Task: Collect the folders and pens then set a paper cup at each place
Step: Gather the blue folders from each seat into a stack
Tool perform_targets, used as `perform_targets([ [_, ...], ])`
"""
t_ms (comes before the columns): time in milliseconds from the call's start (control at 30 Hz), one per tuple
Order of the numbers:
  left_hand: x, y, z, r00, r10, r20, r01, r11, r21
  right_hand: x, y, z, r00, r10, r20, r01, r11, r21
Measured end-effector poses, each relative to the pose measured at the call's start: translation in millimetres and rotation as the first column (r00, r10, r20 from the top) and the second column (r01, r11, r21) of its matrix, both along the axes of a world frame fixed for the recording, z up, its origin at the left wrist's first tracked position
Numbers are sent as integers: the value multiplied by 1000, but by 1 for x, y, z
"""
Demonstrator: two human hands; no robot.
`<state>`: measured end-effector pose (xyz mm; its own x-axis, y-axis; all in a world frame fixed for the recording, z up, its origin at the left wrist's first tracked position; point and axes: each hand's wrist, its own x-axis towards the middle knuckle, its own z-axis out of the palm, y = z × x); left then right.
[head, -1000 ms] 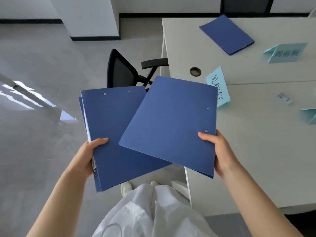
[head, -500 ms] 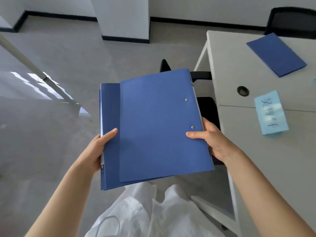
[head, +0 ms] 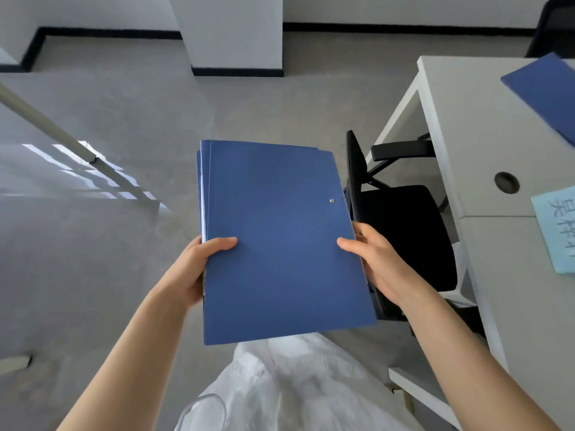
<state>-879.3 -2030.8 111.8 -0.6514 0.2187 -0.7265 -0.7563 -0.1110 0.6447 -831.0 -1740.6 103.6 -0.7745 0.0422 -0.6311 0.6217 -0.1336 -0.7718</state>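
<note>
A stack of blue folders (head: 280, 237) is held in front of me above the floor, its edges nearly lined up. My left hand (head: 199, 269) grips the stack's left edge, thumb on top. My right hand (head: 376, 262) grips the right edge, thumb on the cover near a metal rivet. Another blue folder (head: 547, 91) lies on the white table (head: 485, 126) at the far right, partly cut off by the frame. No pens or paper cups are in view.
A black office chair (head: 404, 231) stands tucked at the table's end, just right of the stack. A light blue name card (head: 557, 228) lies on the table beside a round cable hole (head: 506, 182). Grey floor stretches left; a white pillar (head: 230, 32) stands ahead.
The folder in my right hand has slid left onto the ones in my left hand, and the two now form one squared stack. My view has turned left, away from the table.
</note>
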Motion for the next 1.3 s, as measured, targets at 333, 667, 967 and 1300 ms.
perform_targets([
  [333, -164, 27, 1, 981, -192, 22, 191, 981, 27, -133, 15, -7, 978, -207, 37, 210, 974, -82],
  [667, -319, 38, 3, 984, -177, 17, 178, 983, -47, -298, 21, 2, 982, -176, -71, 184, 976, 118],
  [967, -510, 34, -2, 976, -207, -65, 206, 978, -21, -465, -4, -4, 950, -296, -98, 310, 930, 199],
  [1300, -692, 91, 13, 855, -515, 68, 517, 856, -23, -580, 22, 4, 850, -517, -99, 526, 824, 213],
])
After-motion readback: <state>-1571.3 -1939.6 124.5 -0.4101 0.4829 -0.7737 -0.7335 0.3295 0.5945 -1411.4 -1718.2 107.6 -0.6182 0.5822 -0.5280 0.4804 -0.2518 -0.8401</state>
